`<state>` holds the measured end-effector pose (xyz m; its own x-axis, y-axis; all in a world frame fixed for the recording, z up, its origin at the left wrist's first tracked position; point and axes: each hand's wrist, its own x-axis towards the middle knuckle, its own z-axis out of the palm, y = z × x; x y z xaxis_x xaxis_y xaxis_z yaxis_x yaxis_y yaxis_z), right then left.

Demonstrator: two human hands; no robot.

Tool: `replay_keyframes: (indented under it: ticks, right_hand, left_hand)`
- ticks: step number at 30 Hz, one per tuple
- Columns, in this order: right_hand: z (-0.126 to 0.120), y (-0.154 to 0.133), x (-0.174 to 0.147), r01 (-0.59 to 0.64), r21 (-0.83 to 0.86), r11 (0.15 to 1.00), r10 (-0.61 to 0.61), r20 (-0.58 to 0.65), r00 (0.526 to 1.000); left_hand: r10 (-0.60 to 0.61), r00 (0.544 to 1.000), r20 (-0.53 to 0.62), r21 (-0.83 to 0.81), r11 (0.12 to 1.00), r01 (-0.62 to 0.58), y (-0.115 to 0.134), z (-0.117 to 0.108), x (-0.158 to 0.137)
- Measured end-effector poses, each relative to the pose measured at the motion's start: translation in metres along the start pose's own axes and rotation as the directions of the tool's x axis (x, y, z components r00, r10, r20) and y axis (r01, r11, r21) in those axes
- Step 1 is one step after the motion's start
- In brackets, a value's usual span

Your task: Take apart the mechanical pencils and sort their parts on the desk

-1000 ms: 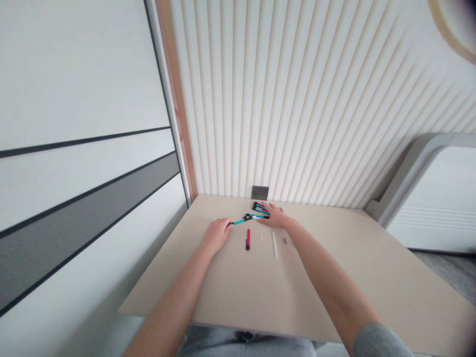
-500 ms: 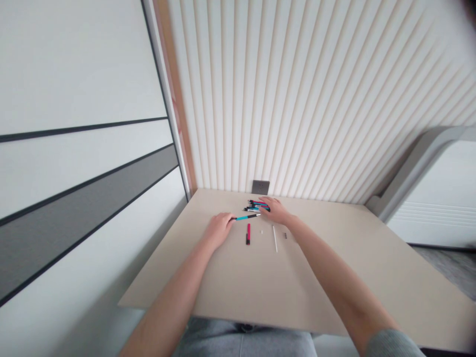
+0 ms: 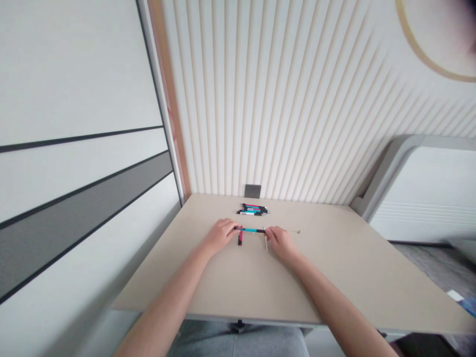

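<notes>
We find both hands of the person engaged on the same item, a blue and black pen point(image 3: 250, 230), which lies level across the space between them, near the middle of the table point(image 3: 208, 292). The left hand point(image 3: 219, 235) grasps the pen's left end, fingers curled over it; the right hand point(image 3: 281, 242) pinches the black right end between thumb and fingers. We cannot tell whether the pen is raised or touching the surface. It passes across the upper part of a red and black piece point(image 3: 240, 238), which lies lengthwise toward the person, just beside the left hand. We record a thin white rod point(image 3: 266, 244) next to the right hand's fingertips, pointing the same way and partly hidden at its upper part. Beyond the right hand, on its far right side, we observe a small dark piece point(image 3: 298, 232), too small to identify. Toward the table's back edge, apart from both hands, we note a group of pens point(image 3: 251, 209) in blue, red, white and black, lying crosswise and close together; their overlap prevents an exact count. Behind them, we see 1 dark plate point(image 3: 253, 191) at the foot of the ribbed pale wall point(image 3: 256, 99).
</notes>
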<state>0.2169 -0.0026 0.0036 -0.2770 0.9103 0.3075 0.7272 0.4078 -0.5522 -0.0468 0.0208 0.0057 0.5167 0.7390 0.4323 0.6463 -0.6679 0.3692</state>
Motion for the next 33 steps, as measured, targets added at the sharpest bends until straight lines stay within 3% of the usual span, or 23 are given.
replay_keyframes:
  ticks: [16, 26, 33]
  right_hand:
    - [0.0023, 0.0095, -0.0100, -0.013, 0.136, 0.991, 0.018, -0.035, 0.999]
    - [0.0028, 0.0095, -0.0105, -0.079, 0.133, 0.988, 0.081, -0.012, 0.997]
    - [0.0009, 0.0095, -0.0105, -0.113, 0.230, 0.967, 0.124, -0.035, 0.992]
  left_hand:
    - [0.070, 0.997, 0.024, 0.040, 0.997, -0.070, -0.0018, -0.0053, -0.0045]
    - [0.058, 0.997, -0.053, 0.059, 0.997, -0.055, -0.0048, -0.0028, -0.0029]
    - [0.140, 0.978, -0.157, 0.067, 0.989, -0.131, -0.0059, -0.0017, -0.0032]
